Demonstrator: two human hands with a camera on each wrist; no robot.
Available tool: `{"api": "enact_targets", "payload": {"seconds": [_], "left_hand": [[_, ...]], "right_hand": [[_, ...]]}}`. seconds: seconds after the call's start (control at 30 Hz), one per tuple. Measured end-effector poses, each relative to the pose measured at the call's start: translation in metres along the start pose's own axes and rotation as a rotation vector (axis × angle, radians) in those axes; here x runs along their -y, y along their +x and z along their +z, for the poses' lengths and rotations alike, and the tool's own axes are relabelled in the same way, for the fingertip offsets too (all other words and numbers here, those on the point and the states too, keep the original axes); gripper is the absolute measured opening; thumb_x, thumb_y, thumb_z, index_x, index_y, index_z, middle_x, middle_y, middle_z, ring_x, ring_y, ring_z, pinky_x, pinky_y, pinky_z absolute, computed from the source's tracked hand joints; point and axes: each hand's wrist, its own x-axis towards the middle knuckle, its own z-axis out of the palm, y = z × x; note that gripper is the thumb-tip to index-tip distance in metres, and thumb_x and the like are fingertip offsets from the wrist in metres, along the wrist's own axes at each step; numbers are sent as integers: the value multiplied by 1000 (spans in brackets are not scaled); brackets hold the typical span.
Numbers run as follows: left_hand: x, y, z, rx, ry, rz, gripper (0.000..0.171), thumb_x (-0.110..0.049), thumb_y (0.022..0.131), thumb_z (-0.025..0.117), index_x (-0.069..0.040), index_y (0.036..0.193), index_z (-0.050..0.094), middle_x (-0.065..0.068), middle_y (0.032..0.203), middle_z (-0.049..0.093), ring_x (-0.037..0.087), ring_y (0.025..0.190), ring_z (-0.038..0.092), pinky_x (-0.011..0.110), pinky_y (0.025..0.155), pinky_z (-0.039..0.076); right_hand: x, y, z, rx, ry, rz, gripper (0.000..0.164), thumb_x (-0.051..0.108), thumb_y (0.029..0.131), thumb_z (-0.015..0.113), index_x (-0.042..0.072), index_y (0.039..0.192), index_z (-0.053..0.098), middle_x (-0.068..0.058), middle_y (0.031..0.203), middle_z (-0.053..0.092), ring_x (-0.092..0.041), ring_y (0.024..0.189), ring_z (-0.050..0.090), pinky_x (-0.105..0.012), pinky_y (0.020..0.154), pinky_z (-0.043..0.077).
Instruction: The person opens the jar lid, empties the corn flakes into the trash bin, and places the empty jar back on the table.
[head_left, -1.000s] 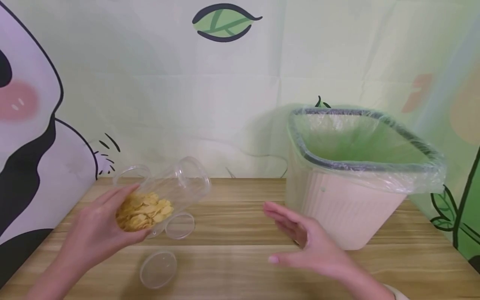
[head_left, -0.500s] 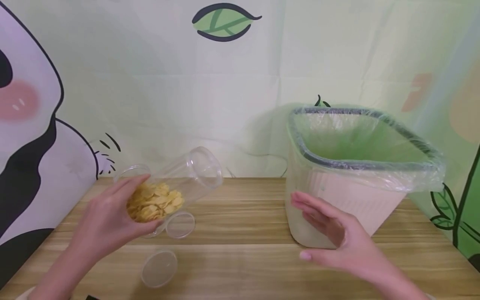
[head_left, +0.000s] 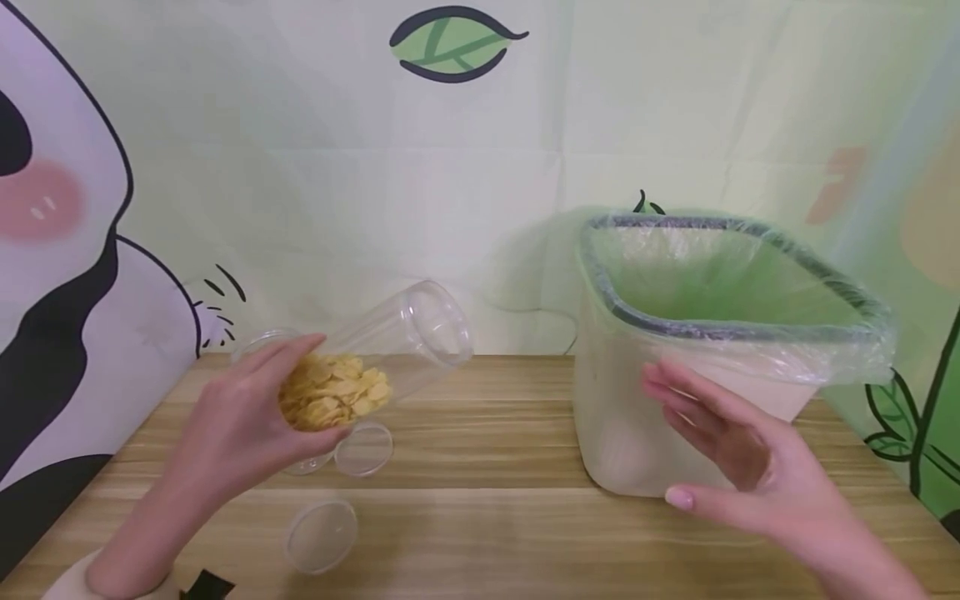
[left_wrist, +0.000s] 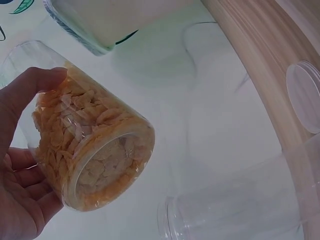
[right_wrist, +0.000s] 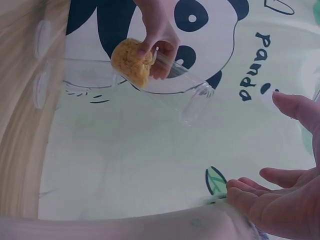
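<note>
My left hand (head_left: 247,417) grips a clear plastic jar (head_left: 397,337) round its lower part, held up off the table. Cornflakes (head_left: 336,392) fill the bottom portion. The jar leans over, its uncovered mouth pointing up and to the right; in the left wrist view its round base (left_wrist: 107,172) faces the camera. My right hand (head_left: 765,475) is held in the air in front of the bin (head_left: 622,417), fingers spread from the thumb, with nothing in it. The bin is pale, with a dark rim and a clear liner bag folded over it.
Behind the left hand stands a second clear jar (left_wrist: 240,207), mostly hidden in the head view. Two clear round lids, one farther back (head_left: 363,450) and one nearer lid (head_left: 321,537), lie on the wooden table (head_left: 487,542). A panda-printed backdrop (head_left: 480,183) hangs behind.
The left hand has carried the jar of cornflakes to the right and slightly up. My right hand has shifted right, across the front of the bin.
</note>
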Motion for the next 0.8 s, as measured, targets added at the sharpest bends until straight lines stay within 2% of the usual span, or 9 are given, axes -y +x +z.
{"api": "enact_targets", "payload": {"seconds": [0.13,0.3,0.53,0.67,0.8], "left_hand": [[-4,4,0,1,-7,14,85,-25,51,87,-3,125,51,19,118,56,37,98,57,51,74,50],[-11,10,0,-6,-15,38,85,-25,51,86,-3,125,51,17,116,58,34,96,57,49,74,50],[-22,19,1,1,-42,52,85,-24,50,86,-3,125,52,17,117,57,33,98,57,48,75,51],[-28,23,1,9,-46,56,85,-26,50,86,-3,125,51,15,118,57,32,100,57,46,76,52],[-32,27,2,18,-58,55,86,-26,50,86,-3,126,51,14,120,56,31,100,57,44,78,52]], "right_hand": [[7,-4,-8,-23,14,-15,85,-34,63,54,-14,137,19,-29,142,25,-26,132,30,-24,104,29],[19,-10,-20,-66,-7,50,86,-34,65,52,-10,140,17,-28,144,21,-27,133,26,-21,104,29],[23,-18,-36,-120,-14,42,85,-36,66,48,-10,140,16,-28,145,19,-29,134,24,-20,104,29],[20,-23,-49,-134,59,-50,84,-37,65,47,-15,138,12,-29,144,20,-28,134,26,-22,104,29],[12,-20,-64,-28,250,-245,82,-37,66,46,-20,135,5,-32,143,19,-33,134,22,-28,108,24]]}}
